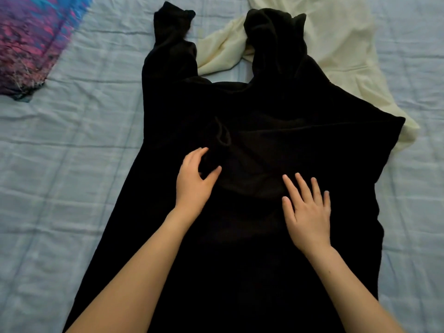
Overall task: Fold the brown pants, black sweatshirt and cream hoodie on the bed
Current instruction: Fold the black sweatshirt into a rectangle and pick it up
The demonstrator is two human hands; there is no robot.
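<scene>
Right hand (308, 219) flat; left hand (194, 186) seemingly grips sweatshirt (276, 121).

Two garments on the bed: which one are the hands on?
The black sweatshirt: left hand grips a fold, right hand rests flat on it. The cream hoodie lies behind, untouched.

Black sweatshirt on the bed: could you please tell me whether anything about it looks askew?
Yes: the black sweatshirt is not flat. A bunched fold sits near its middle, and its upper right part overlaps the crumpled cream hoodie.
</scene>
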